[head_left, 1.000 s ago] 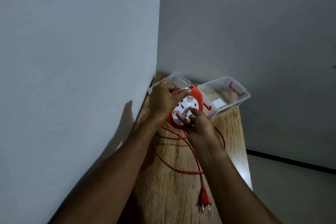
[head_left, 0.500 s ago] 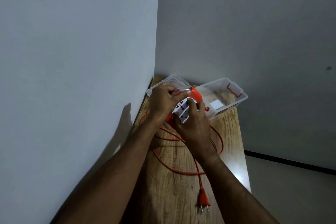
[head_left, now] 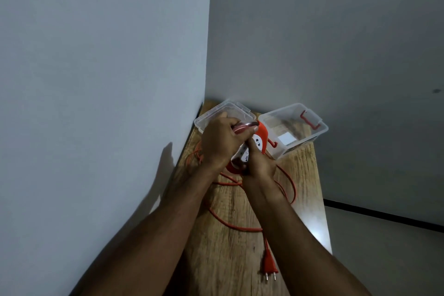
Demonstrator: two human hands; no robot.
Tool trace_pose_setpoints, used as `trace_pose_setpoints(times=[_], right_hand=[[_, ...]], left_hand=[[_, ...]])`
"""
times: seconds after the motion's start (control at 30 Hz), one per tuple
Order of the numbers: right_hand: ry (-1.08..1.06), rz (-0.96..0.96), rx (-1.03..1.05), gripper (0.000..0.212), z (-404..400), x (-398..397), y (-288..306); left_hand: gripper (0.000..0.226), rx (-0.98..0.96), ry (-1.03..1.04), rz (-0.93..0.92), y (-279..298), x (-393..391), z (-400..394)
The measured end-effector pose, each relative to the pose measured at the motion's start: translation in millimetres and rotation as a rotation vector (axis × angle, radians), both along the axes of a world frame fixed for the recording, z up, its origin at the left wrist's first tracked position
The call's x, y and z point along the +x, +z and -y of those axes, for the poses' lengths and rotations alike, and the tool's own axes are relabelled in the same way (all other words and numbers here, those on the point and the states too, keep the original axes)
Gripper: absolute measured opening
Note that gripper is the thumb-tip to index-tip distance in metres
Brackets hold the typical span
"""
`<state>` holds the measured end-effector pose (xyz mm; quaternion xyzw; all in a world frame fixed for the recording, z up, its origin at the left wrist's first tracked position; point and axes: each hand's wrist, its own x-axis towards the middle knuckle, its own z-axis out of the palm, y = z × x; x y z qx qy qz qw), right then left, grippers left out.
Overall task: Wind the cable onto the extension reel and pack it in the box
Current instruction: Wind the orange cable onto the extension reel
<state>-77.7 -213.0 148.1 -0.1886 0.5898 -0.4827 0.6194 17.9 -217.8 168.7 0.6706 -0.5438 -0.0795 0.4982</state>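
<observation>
- Two grey walls meeting in a corner, with a wooden worktop set into it.
- Clear plastic box, open, red latches on its ends, at the worktop's far right; white label visible through the bottom.
- Clear lid lying just left of the box, at the far left corner.
- Orange extension reel with white socket face, held above the worktop between lid and box, tilted.
- Orange cable mostly unwound, looping loosely over the worktop under the arms.
- Left hand curled round the reel's upper handle, gripping it.
- Right hand closed against the socket face, fingers curled on the reel's lower part.
- Orange two-pin plug lying flat at the cable's near end, pins toward the camera.
</observation>
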Motion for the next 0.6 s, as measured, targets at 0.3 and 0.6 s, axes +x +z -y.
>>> trace_pose_setpoints(times=[0.3, 0.6], right_hand=[[0.123, 0.346, 0.067, 0.054, -12.2, -7.6, 31.3], [0.342, -1.300, -0.900, 0.051, -22.6, -23.8, 4.0]], left_hand=[[0.041, 0.004, 0.008, -0.094, 1.2, 16.1, 0.1], [0.036, 0.005, -0.037, -0.132, 8.7, 19.8, 7.9]])
